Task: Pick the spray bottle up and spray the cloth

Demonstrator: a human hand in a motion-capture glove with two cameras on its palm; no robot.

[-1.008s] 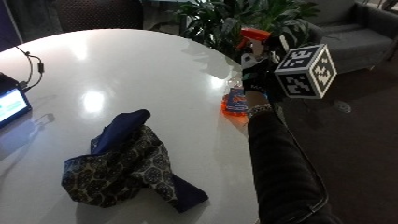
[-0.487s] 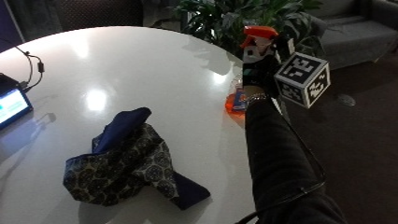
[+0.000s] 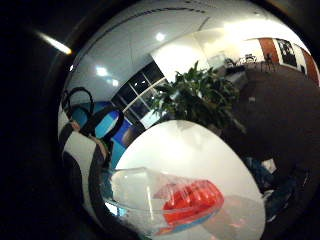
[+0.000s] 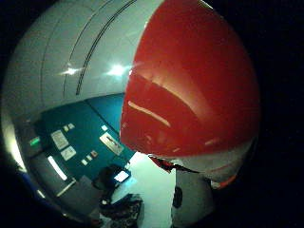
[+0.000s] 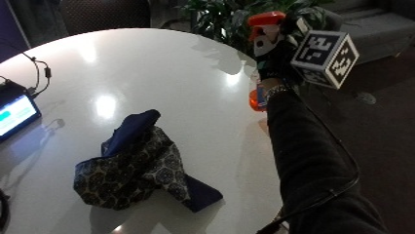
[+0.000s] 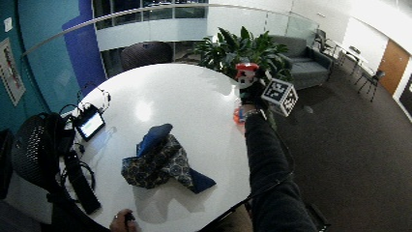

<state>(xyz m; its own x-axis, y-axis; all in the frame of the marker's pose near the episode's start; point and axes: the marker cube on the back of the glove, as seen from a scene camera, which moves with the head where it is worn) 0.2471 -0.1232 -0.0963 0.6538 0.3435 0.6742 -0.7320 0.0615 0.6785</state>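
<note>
Outside view: the black-gloved right hand (image 5: 275,56) has carried the clear spray bottle with orange-red trigger head (image 5: 264,34) higher than half a second ago, its base now off the round white table (image 5: 129,58). The fingers are curled round the bottle's neck, just under the head, at the table's far right edge. The crumpled navy patterned cloth (image 5: 133,163) lies well apart, near the table's middle, with bare tabletop between.

Wide outside view: a small lit tablet (image 6: 90,124) sits at the left edge.

Thumb-side palm view: the red head (image 4: 190,85) fills the frame.
</note>
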